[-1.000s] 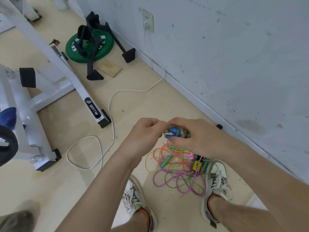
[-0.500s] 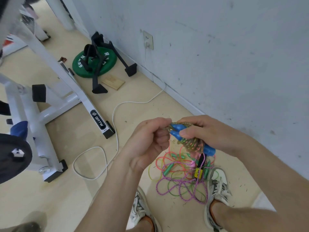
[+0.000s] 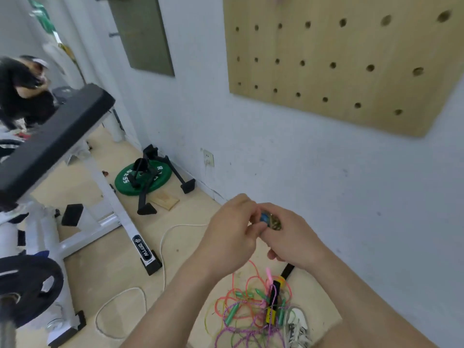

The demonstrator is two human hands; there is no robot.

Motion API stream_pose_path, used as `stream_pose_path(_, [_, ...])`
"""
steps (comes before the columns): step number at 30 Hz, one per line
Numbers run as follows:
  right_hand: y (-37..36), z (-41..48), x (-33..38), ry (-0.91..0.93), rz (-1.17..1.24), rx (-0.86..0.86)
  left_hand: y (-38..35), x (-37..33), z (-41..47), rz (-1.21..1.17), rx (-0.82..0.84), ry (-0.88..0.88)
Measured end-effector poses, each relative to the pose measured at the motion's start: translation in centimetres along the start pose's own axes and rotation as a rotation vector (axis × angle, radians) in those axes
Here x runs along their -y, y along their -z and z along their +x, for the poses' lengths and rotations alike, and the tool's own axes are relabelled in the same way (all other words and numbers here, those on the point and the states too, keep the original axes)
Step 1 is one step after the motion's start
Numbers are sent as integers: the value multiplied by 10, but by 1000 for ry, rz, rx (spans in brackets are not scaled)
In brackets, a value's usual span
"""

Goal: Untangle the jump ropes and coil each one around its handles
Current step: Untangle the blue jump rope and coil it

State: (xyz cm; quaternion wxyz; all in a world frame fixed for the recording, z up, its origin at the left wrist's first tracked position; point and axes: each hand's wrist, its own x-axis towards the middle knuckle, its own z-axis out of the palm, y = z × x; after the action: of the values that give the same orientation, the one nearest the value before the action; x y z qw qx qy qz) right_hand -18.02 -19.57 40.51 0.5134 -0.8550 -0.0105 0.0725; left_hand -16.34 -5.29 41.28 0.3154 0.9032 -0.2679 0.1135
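A jump rope with blue handles (image 3: 268,219), its speckled cord coiled round them, sits between both hands at chest height. My right hand (image 3: 288,237) grips the bundle from the right and below. My left hand (image 3: 232,232) pinches its left end with curled fingers. Most of the bundle is hidden by my fingers. On the floor below lies a tangle of jump ropes (image 3: 253,312): pink, orange, purple and yellow-green cords with green, pink and yellow-black handles.
A white-framed weight bench (image 3: 57,136) stands at left with a black plate (image 3: 27,287). A green plate (image 3: 143,178), push-up bars, a white cable (image 3: 163,247) and my shoe (image 3: 297,325) are on the floor. A wooden pegboard (image 3: 339,59) hangs on the wall. Another person (image 3: 22,89) is at far left.
The view has tilted upward, bringing in the pegboard and bench top. My hands with the blue-handled bundle have closed together, and less of the bundle shows.
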Motion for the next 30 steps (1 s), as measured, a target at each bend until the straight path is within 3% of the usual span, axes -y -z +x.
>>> stream_pose_path(3, [27, -35, 19, -63, 262, -56, 22, -40, 4, -174, -30, -4])
stream_pose_path(6, [64, -63, 43, -150, 484, 83, 45, -77, 11, -461, -36, 140])
stream_pose_path(10, [99, -93, 69, -41, 361, -25, 70, -118, 22, -561, -18, 195])
stream_pose_path(14, [124, -121, 105, 192, 162, -161, 95, -159, 37, -614, -62, 90])
stream_pose_path(22, [184, -146, 164, 289, 371, -42, 130, -213, 78, -731, -58, -103])
stream_pose_path(30, [229, -101, 208, 235, 495, 4, 149, -205, 164, -887, -109, -228])
